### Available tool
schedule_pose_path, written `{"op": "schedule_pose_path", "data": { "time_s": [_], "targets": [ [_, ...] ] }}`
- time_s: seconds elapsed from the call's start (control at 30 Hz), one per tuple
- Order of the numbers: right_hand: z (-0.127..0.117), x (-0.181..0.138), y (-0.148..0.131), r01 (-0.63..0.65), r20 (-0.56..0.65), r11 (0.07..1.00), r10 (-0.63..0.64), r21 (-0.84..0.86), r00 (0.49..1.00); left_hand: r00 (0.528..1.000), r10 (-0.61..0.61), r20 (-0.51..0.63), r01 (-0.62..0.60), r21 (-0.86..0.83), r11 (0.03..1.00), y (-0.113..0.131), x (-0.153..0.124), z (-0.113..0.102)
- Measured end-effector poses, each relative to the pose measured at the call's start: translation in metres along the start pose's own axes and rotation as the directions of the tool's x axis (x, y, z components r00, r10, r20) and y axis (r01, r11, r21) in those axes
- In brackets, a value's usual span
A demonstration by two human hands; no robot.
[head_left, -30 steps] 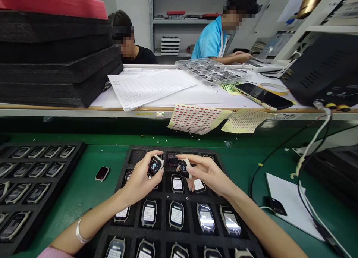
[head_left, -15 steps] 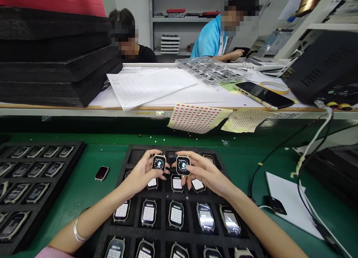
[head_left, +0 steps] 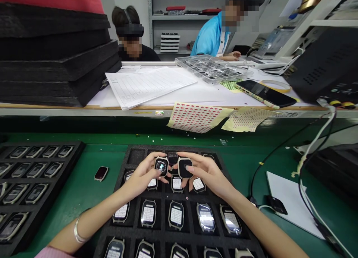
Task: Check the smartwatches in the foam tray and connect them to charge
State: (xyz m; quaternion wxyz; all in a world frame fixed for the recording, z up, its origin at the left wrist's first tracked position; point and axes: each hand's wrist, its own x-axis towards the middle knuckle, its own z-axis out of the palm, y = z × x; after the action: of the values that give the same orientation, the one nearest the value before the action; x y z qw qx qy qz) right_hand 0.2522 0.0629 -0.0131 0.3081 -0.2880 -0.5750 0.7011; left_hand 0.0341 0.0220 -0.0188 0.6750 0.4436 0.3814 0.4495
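Note:
My left hand (head_left: 147, 171) is closed round a strapless smartwatch (head_left: 161, 166) whose lit screen shows a round dial, the thumb at its lower edge. Beside it, my right hand (head_left: 203, 170) grips a second smartwatch (head_left: 183, 167); its screen looks dark and my thumb lies on the glass. Both are held face up, a small gap apart, over the far rows of a black foam tray (head_left: 163, 197). Rows of similar watches fill this tray's pockets, many with white lit screens, such as one watch (head_left: 176, 215) in the middle.
At left lies another foam tray (head_left: 53, 187) of watches, with a lone watch (head_left: 101, 173) on the green mat (head_left: 92, 198). Stacked foam trays (head_left: 56, 56), papers (head_left: 148, 84) and a phone (head_left: 265, 94) occupy the shelf. Cables (head_left: 304, 198) hang at right. Two people sit beyond.
The screen of the watch in my right hand has gone from a lit dial to dark. Both watches have shifted very slightly. The person in black has raised their head.

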Motion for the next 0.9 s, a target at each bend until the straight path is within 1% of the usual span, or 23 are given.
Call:
{"op": "schedule_pose_path", "data": {
  "time_s": [0.2,0.43,0.67,0.77,0.83,0.87,0.9],
  "targets": [
    [0.005,-0.003,-0.002,0.024,-0.038,0.999,-0.024,-0.025,0.999,0.999,0.038,0.013,-0.038,0.026,0.999,-0.002,0.001,0.000],
    [0.006,-0.003,-0.002,0.026,-0.052,0.999,-0.027,-0.035,0.998,0.997,0.067,-0.021,-0.065,0.093,0.994,-0.004,0.002,0.001],
    [0.001,0.000,-0.001,0.035,0.006,0.999,-0.035,0.011,0.999,0.997,0.082,0.014,-0.083,0.130,0.988,-0.007,-0.002,-0.003],
    [0.002,0.001,-0.003,0.025,-0.001,0.999,-0.025,0.042,1.000,0.998,0.070,0.008,-0.070,0.157,0.985,-0.007,-0.004,-0.008],
    [0.003,0.001,-0.004,0.019,-0.011,0.998,-0.018,0.065,1.000,0.997,0.073,0.002,-0.072,0.183,0.980,-0.005,-0.006,-0.015],
    [0.003,0.001,-0.004,0.016,-0.013,0.997,-0.015,0.072,1.000,0.996,0.084,-0.009,-0.080,0.218,0.973,-0.004,-0.007,-0.021],
    [0.003,0.001,-0.005,0.014,-0.013,0.997,-0.013,0.073,1.000,0.994,0.104,-0.029,-0.091,0.288,0.953,-0.003,-0.007,-0.028]
  ]
}}
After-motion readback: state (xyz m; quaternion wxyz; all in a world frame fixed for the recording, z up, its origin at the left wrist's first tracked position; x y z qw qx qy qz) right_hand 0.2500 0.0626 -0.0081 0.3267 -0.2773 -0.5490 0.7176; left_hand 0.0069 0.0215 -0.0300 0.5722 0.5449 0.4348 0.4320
